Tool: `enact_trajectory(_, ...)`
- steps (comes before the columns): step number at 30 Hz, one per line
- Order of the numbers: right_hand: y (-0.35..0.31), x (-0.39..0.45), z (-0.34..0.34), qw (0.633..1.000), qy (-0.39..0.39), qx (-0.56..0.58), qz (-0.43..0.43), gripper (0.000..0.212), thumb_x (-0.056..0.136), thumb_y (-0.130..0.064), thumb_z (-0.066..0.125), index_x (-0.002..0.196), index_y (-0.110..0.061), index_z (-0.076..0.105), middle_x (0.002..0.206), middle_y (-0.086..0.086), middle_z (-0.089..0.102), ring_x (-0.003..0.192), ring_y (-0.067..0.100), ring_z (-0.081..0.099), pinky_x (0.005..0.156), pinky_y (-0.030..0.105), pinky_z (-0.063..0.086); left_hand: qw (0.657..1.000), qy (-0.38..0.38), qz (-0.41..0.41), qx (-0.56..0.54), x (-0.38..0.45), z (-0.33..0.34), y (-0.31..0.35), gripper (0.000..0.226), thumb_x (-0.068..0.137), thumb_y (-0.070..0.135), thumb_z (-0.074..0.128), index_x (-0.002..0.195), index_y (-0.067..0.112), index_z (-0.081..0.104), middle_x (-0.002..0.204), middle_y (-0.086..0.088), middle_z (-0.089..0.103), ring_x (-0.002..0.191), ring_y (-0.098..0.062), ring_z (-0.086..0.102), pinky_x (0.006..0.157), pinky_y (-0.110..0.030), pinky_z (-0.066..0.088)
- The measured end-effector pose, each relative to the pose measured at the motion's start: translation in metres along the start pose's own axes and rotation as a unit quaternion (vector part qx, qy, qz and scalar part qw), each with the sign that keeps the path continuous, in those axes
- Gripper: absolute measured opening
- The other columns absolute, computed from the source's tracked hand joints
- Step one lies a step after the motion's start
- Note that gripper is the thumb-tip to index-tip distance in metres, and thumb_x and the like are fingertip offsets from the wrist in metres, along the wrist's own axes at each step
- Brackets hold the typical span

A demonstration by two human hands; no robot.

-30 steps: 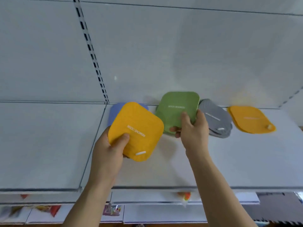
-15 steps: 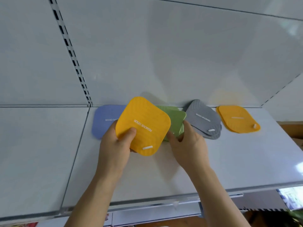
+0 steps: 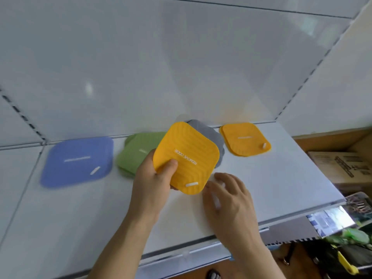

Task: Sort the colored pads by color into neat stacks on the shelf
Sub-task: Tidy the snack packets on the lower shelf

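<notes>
My left hand (image 3: 153,182) grips a yellow pad (image 3: 186,157) marked "REMOVE ODOR" by its lower left edge, holding it tilted above the white shelf (image 3: 281,182). Flat on the shelf lie a blue pad (image 3: 77,161) at the left, a green stack (image 3: 136,153) beside it, a grey stack (image 3: 215,137) mostly hidden behind the held pad, and a yellow stack (image 3: 244,138) at the right. My right hand (image 3: 229,200) hovers over the shelf just below the held pad, fingers spread, holding nothing.
The shelf's back panel (image 3: 181,67) rises close behind the pads. A cardboard box (image 3: 340,168) stands to the right beyond the shelf end. Below the front edge, a lower shelf (image 3: 332,218) carries mixed goods.
My right hand has let go of the green pad, which now lies on the green stack, and has pulled back toward me. The yellow pad in my left hand has shifted right, covering the grey stack.
</notes>
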State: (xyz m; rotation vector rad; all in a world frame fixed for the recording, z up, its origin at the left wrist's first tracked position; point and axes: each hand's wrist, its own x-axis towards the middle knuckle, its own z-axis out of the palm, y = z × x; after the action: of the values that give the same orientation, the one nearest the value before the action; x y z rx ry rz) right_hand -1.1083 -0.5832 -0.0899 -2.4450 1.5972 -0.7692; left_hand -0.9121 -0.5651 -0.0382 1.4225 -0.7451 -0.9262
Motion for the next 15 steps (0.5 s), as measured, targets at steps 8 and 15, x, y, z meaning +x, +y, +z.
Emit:
enact_trajectory(8, 0.111, -0.002, -0.043, 0.997, 0.024, 0.061, -0.047, 0.016, 0.096, -0.026, 0.065, 0.104, -0.019, 0.077, 0.124, 0.002, 0.069, 0.118, 0.028, 0.062, 0.095, 0.045, 0.052, 0.999, -0.026, -0.015, 0.032, 0.023, 0.140, -0.002, 0.023, 0.098, 0.010, 0.066, 0.105, 0.031, 0.072, 0.102, 0.007, 0.079, 0.096, -0.019, 0.076, 0.069, -0.044, 0.066)
enact_trajectory(15, 0.189, 0.017, -0.066, 0.982, 0.015, 0.150, -0.116, 0.018, 0.097, -0.023, 0.062, 0.100, -0.014, 0.078, 0.120, 0.001, 0.071, 0.113, 0.024, 0.065, 0.094, 0.035, 0.055, 0.977, -0.035, 0.011, 0.208, 0.077, 0.210, 0.001, 0.021, 0.093, 0.020, 0.067, 0.113, 0.028, 0.070, 0.105, 0.007, 0.078, 0.103, -0.021, 0.072, 0.086, -0.042, 0.061)
